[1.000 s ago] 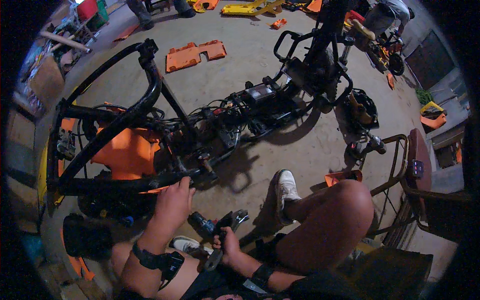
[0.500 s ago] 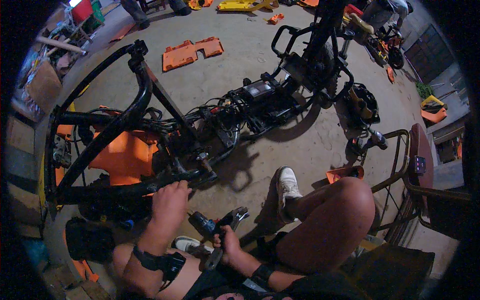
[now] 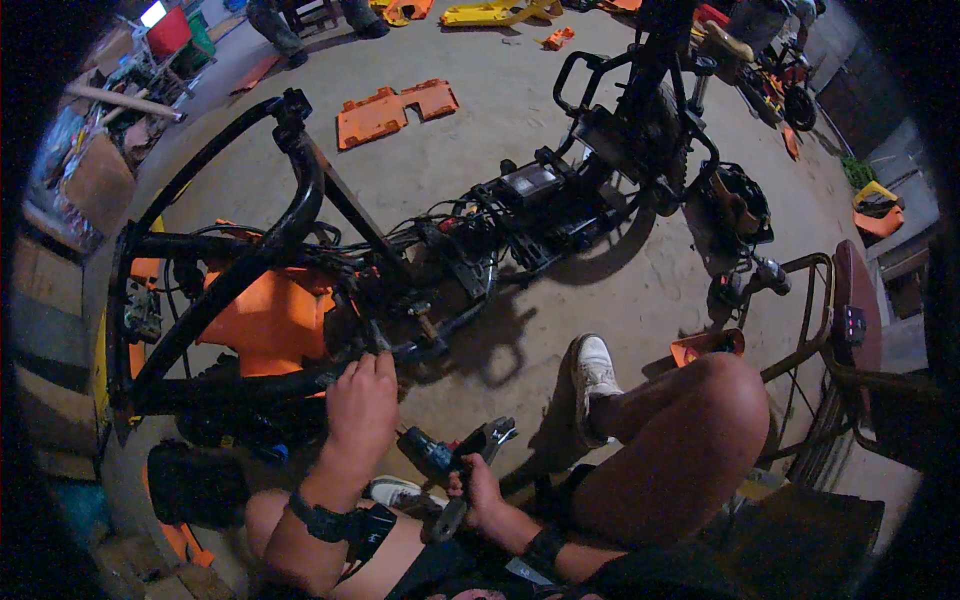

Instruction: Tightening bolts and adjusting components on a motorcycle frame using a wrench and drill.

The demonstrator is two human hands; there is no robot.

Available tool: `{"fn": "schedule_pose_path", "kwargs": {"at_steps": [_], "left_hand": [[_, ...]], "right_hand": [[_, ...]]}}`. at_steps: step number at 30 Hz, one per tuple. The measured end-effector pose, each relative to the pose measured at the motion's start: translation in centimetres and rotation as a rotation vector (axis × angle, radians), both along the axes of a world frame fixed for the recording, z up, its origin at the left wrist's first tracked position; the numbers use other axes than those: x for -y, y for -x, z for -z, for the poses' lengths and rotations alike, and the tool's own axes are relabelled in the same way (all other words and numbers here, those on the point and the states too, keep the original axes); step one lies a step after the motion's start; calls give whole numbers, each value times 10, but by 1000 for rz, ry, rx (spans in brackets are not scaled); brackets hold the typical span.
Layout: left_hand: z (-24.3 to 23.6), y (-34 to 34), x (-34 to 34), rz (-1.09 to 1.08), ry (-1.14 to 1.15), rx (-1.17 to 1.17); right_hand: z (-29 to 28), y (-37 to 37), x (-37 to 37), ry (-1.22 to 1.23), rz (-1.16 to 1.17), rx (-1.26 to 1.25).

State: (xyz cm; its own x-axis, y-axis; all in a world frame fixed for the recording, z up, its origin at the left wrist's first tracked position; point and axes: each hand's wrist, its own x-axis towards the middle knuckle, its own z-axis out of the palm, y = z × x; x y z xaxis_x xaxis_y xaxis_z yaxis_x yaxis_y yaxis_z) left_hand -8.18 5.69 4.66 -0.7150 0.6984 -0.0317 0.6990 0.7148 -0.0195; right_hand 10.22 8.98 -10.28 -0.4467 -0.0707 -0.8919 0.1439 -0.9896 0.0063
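A stripped black vehicle frame [image 3: 265, 240] with bare tubes and loose wiring stretches across the floor before me. My left hand [image 3: 362, 408] is at its lower tube, fingers bunched at the near end; whatever they pinch is hidden. Lower down, between my legs, my right hand [image 3: 482, 492] is closed round a long dark tool with a shiny metal end [image 3: 500, 430], possibly a wrench. Right beside that tool is a teal-and-black power drill [image 3: 428, 453], its thin bit towards my left hand. Whether the right hand also grips the drill, I cannot tell.
Orange panels lie under the frame [image 3: 265, 325] and beyond it [image 3: 395, 113]. To the right are another drill [image 3: 768, 276], a black bag-like holder [image 3: 738, 205] and a metal-framed chair [image 3: 825, 300]. A person [image 3: 790, 25] bends over parts at the far right.
The whole view has shifted slightly, so everything sits a little further right and lower. Both hands keep nearly the same places at the frame and the tool.
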Motion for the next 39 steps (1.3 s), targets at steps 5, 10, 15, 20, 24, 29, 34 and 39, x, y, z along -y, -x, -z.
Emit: {"fn": "schedule_pose_path", "kwargs": {"at_steps": [5,10,15,20,24,29,34,39], "left_hand": [[2,1,0,39,-56,24],[0,2,2,79,-37,-6],[-6,2,-7,94,95,-7],[-7,15,-3,157,-75,-162],[-24,20,3,30,-58,-112],[-13,19,-1,-42,-25,-99],[-20,22,-8,-108,76,68],[-24,23,-5,-112,87,66]], "right_hand": [[-3,1,-3,-46,-43,-65],[-12,5,-4,-12,-40,-29],[-10,7,-4,15,-31,47],[-4,-1,-8,42,-9,14],[-9,3,-3,58,12,3],[-12,1,-5,64,57,-4],[-2,2,-7,14,-28,5],[0,4,-1,-15,-45,48]]}}
